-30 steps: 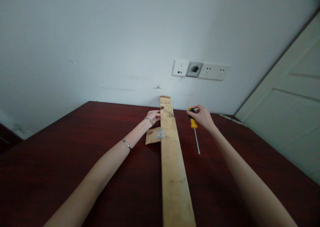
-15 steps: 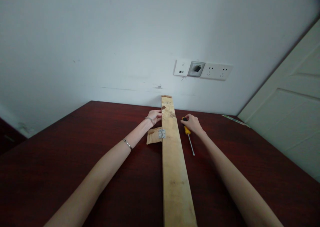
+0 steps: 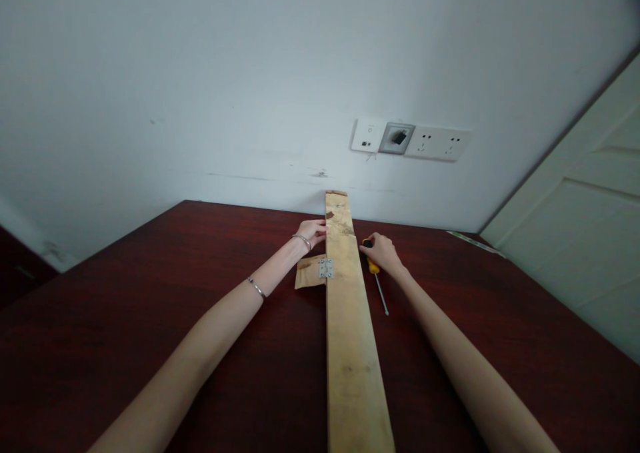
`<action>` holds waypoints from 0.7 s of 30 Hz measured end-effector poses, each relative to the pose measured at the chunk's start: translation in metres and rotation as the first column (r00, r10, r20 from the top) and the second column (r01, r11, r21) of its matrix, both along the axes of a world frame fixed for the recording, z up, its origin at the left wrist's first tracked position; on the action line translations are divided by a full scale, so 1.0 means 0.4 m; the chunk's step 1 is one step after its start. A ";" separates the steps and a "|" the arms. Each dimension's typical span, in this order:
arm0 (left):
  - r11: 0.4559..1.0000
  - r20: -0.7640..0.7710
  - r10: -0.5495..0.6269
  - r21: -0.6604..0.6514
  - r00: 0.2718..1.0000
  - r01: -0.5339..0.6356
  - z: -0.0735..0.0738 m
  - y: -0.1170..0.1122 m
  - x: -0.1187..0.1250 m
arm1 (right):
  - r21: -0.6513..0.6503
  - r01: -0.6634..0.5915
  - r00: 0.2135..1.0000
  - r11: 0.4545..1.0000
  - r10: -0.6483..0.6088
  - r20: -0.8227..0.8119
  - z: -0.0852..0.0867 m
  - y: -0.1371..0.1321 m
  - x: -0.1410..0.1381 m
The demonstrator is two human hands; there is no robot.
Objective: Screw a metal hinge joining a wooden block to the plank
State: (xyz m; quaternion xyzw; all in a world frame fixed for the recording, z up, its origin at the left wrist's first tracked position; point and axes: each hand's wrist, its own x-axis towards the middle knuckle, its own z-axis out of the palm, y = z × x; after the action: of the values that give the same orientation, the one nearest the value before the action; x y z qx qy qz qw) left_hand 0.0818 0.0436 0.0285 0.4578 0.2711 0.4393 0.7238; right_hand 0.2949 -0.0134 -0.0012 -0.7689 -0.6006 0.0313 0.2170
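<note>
A long pale wooden board (image 3: pixel 350 333) runs away from me across the dark red table, its far end by the wall. A metal hinge (image 3: pixel 327 268) joins its left side to a small wood piece (image 3: pixel 308 273). My left hand (image 3: pixel 313 232), with a bracelet at the wrist, grips the board's left edge beyond the hinge, some fingertips hidden. Right of the board, my right hand (image 3: pixel 383 250) is closed round the handle end of a screwdriver (image 3: pixel 373 266). Its handle is yellow and black, and its metal shaft points back toward me, apart from the hinge.
The dark red tabletop (image 3: pixel 240 373) meets a white wall (image 3: pixel 225 73) at the back. Sockets and a switch plate (image 3: pixel 437 143) are set in the wall. A thin printed strip (image 3: pixel 475 242) lies by the right back edge, near a white panelled door (image 3: pixel 600 220).
My right hand has moved slightly toward me and closer to the board with the screwdriver. My left hand stays at the board's edge. The whole view has shifted a little.
</note>
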 end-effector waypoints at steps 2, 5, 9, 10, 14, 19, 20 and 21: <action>1.000 -0.006 -0.011 -0.004 1.000 0.010 -0.002 0.005 -0.001 | -0.003 -0.001 1.000 1.000 0.001 0.007 0.001 -0.002 -0.003; 1.000 -0.010 -0.021 -0.009 1.000 0.021 -0.004 0.008 -0.001 | -0.012 0.005 1.000 1.000 -0.004 0.018 -0.001 -0.004 -0.008; 1.000 -0.009 -0.025 -0.012 1.000 0.024 -0.002 0.007 -0.003 | -0.026 0.023 0.999 0.999 -0.022 0.026 -0.003 -0.008 -0.013; 1.000 -0.008 -0.024 -0.012 1.000 0.024 -0.001 0.005 -0.003 | -0.027 0.026 0.999 0.999 -0.025 0.027 -0.003 -0.010 -0.014; 1.000 -0.004 -0.003 -0.010 1.000 0.003 0.005 -0.002 -0.001 | -0.021 0.031 0.999 0.999 -0.030 0.020 0.000 -0.016 -0.015; 0.999 0.015 0.053 0.004 0.998 -0.053 0.011 -0.018 0.007 | 0.002 0.024 1.000 1.000 -0.024 -0.012 0.004 -0.027 -0.016; 0.998 0.019 0.062 0.006 0.998 -0.063 0.012 -0.021 0.008 | 0.009 0.018 1.000 1.000 -0.018 -0.024 0.006 -0.031 -0.017; 0.998 0.023 0.070 0.008 0.997 -0.070 0.014 -0.024 0.009 | 0.019 0.013 0.999 1.000 -0.012 -0.037 0.009 -0.035 -0.018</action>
State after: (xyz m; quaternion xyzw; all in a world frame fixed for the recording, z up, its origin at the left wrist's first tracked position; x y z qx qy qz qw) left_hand 0.0853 0.0342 0.0340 0.4462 0.2769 0.4707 0.7090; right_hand 0.2878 -0.0275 0.0024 -0.7699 -0.5918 0.0386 0.2357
